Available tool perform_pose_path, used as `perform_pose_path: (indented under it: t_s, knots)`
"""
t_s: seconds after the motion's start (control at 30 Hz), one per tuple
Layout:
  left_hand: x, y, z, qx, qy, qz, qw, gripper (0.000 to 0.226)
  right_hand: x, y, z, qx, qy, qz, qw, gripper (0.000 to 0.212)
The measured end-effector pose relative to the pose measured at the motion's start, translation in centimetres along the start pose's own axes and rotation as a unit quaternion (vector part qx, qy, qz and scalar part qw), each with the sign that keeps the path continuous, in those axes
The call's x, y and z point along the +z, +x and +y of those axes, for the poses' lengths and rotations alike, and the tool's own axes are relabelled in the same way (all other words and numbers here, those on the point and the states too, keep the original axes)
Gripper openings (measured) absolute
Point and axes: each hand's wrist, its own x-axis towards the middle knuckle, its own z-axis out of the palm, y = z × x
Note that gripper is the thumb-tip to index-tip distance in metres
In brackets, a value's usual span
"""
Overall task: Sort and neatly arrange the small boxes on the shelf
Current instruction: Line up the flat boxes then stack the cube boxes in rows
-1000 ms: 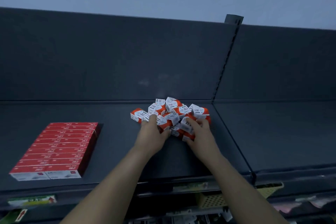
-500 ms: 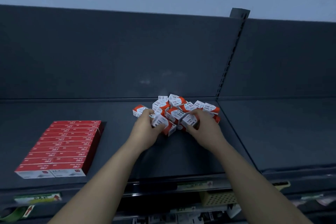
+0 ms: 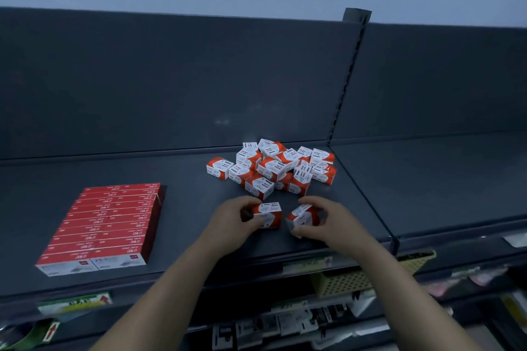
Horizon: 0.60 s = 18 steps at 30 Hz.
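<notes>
A loose pile of several small red-and-white boxes [image 3: 273, 168] lies at the back of the dark shelf [image 3: 182, 208], near the upright divider. In front of the pile, my left hand [image 3: 233, 221] grips one small box [image 3: 269, 214] between thumb and fingers. Just to its right, my right hand [image 3: 328, 222] grips another small box [image 3: 302, 216], tilted. Both held boxes are close to the shelf surface, a short gap apart, clear of the pile.
A neat block of long flat red boxes [image 3: 105, 225] lies at the shelf's left front. A second shelf bay [image 3: 427, 185] lies right of the divider rail [image 3: 346, 77]. Below the front edge sit a yellow perforated basket [image 3: 356, 276] and price labels.
Both hands were in the pile before. They have drawn back toward the front edge, each bringing one small box out of the pile.
</notes>
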Motion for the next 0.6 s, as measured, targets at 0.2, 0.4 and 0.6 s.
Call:
perform_pose_path:
  t_s: [0.2, 0.4, 0.6]
  knots:
    - [0.1, 0.1, -0.5, 0.000, 0.005, -0.010, 1.000, 0.040, 0.7, -1.2, -0.2, -0.013, 0.043, -0.005, 0.999, 0.051]
    - [0.3, 0.2, -0.2, 0.002, -0.009, -0.032, 0.999, 0.041, 2.0, -1.3, -0.7, -0.019, 0.068, 0.000, 0.997, 0.054]
    - [0.2, 0.2, -0.2, -0.001, -0.025, -0.039, 0.999, 0.038, 2.8, -1.4, -1.2, -0.020, 0.079, 0.008, 0.997, 0.049]
